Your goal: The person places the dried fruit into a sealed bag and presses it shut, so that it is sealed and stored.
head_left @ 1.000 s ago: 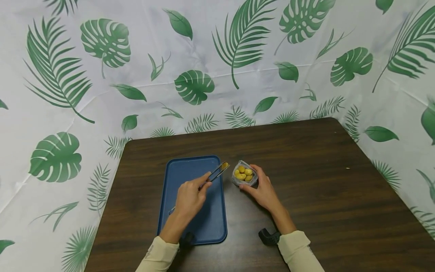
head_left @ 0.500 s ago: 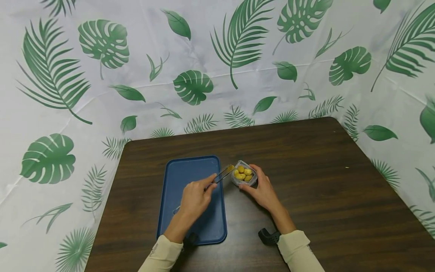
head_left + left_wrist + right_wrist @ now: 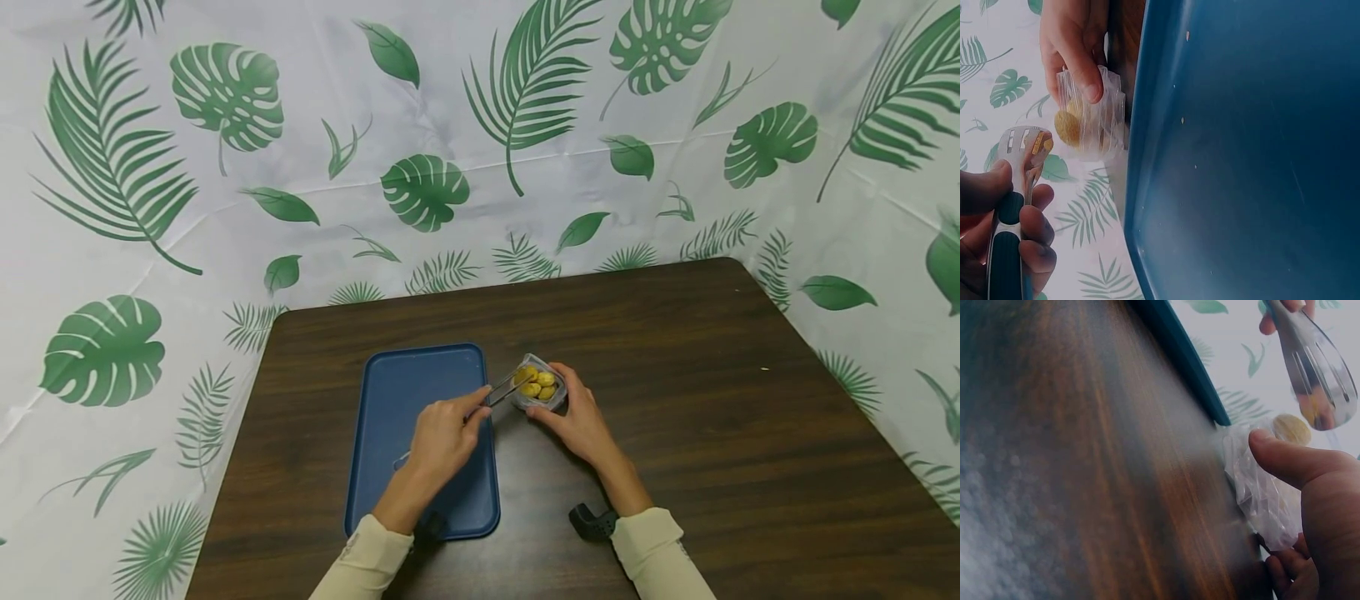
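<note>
My left hand (image 3: 444,435) grips metal tongs (image 3: 1021,164) with slotted heads and dark green handle panels. The tips overlap the near left part of a small clear plastic container (image 3: 1259,490) in the head view, and a yellow piece (image 3: 528,372) shows between them. Several similar rounded yellow pieces lie inside; one yellow piece (image 3: 1067,128) rises at the container's top in the left wrist view. My right hand (image 3: 579,423) holds the container from the right, thumb on the near side and fingers round the far side. The lower tong handles are hidden behind my left hand.
A blue tray (image 3: 491,492) lies under my left forearm, left of the container, with tiny pale crumbs on it. Dark wood-patterned table (image 3: 712,417) surrounds it. Leaf-printed white cloth (image 3: 315,233) hangs behind. A black wrist device (image 3: 592,523) is at my right wrist.
My left hand has moved right, carrying the yellow piece in the tongs from above the tray's right edge to over the container. My right hand and the container stay nearly still.
</note>
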Action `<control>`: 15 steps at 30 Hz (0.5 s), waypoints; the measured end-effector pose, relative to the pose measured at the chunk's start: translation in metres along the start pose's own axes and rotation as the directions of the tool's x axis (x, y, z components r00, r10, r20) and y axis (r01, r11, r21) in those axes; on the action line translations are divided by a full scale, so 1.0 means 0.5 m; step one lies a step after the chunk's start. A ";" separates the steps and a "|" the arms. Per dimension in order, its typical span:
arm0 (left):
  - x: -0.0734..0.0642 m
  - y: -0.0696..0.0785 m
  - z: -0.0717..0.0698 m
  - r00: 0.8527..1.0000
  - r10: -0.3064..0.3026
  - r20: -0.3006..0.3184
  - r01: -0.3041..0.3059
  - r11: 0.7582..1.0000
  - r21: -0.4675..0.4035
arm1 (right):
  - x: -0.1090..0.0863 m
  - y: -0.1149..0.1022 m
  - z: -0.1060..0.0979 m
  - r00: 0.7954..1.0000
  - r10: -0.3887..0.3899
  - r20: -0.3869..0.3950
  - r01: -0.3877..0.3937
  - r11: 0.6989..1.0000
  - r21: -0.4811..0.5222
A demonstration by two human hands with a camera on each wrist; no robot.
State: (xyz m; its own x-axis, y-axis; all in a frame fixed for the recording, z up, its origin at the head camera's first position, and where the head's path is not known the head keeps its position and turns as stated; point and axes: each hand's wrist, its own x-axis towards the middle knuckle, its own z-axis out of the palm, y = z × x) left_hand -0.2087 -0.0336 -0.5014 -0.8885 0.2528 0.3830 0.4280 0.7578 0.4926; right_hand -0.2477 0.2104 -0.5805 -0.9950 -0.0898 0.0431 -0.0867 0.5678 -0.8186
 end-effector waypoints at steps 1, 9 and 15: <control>0.001 0.001 0.002 1.000 0.004 -0.001 -0.004 1.000 0.002 | 0.000 0.000 0.000 1.000 0.000 -0.003 0.000 1.000 0.003; 0.005 0.011 0.013 1.000 0.013 0.028 -0.013 1.000 -0.002 | -0.002 0.003 -0.002 1.000 -0.012 -0.013 0.012 1.000 0.003; 0.011 0.017 0.019 0.999 0.002 0.050 0.000 1.000 -0.023 | 0.000 0.002 0.000 0.999 -0.038 -0.017 0.038 0.999 0.011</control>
State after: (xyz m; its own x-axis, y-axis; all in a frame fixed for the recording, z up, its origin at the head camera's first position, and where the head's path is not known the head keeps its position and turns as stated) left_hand -0.2117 -0.0202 -0.5026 -0.8950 0.2840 0.3439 0.4320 0.7438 0.5100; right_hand -0.2478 0.2110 -0.5813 -0.9918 -0.0969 0.0838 -0.1237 0.5548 -0.8227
